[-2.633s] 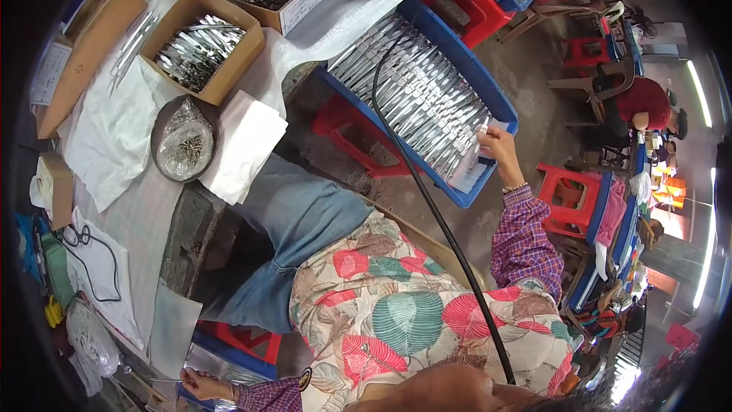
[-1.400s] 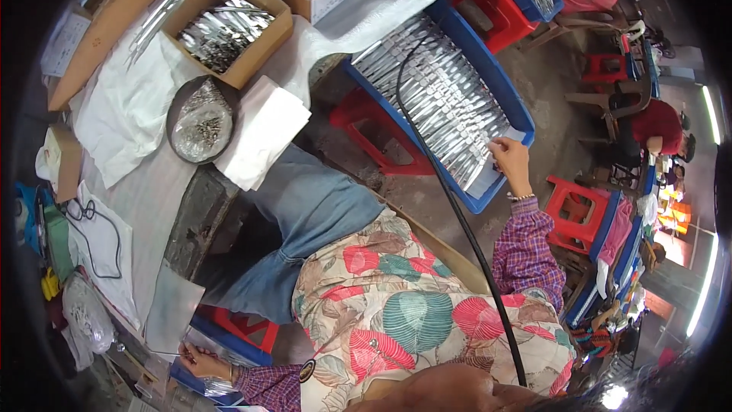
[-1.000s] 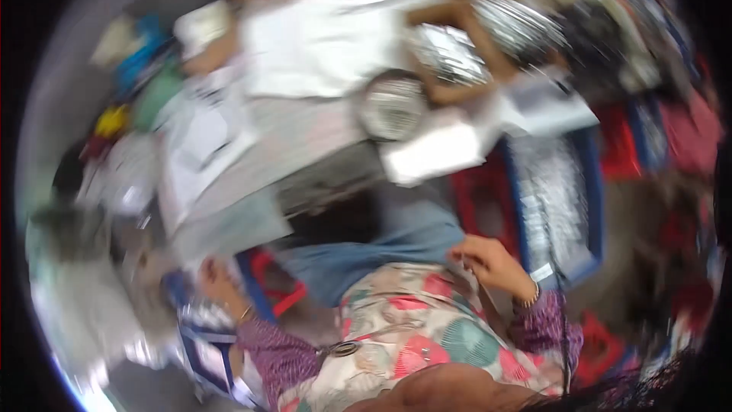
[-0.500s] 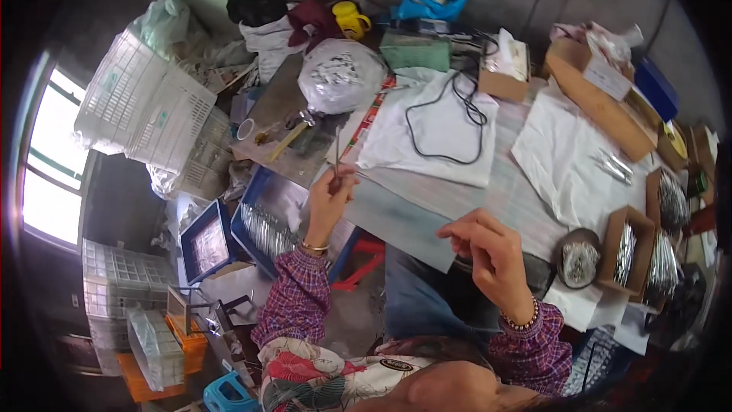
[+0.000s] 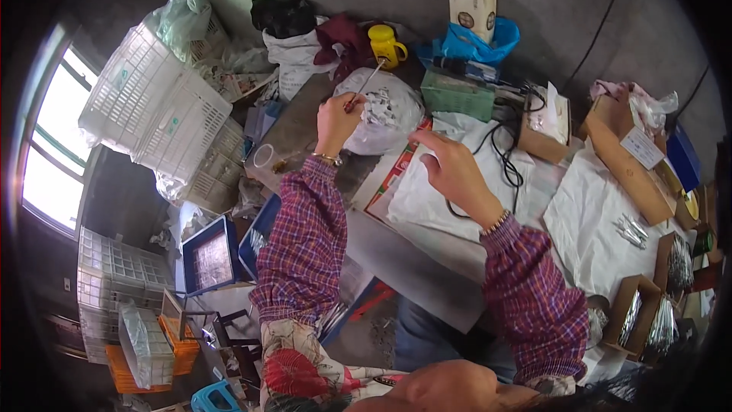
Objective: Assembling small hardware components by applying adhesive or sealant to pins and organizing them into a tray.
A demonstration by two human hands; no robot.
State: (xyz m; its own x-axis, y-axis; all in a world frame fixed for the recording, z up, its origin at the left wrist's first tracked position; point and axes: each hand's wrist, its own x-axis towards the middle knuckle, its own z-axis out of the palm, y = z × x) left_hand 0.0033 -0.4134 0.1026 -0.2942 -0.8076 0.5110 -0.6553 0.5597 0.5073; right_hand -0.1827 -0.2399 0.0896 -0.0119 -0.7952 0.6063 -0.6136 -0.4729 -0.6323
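Both hands have moved forward from the body since half a second ago, the left now up beside the clear plastic bag and the right out over a white cloth. Left hand: thumb and fingers clamped on one end of a thin metal rod. Rod sits up at the far side of the work surface, slanting up and right, crossing in front of the bag's upper part, free end near the base of the yellow mug; can't tell if the tip touches anything. Right hand: fingers loosely bent, thumb and index apart, nothing visible in it. Handling, judged by looks: rod is light, stiff, smooth, maybe a bit slippery, could bend if levered; best hold is a thumb-and-finger pinch near one end, as now. Bag looks soft, thin and easy to tear; gather it at the neck. Counts: one rod in hand, one bulging bag, one yellow mug, one green basket, two white cloths spread out, one small bunch of loose metal pieces on the right-hand cloth, pieces too small to count.
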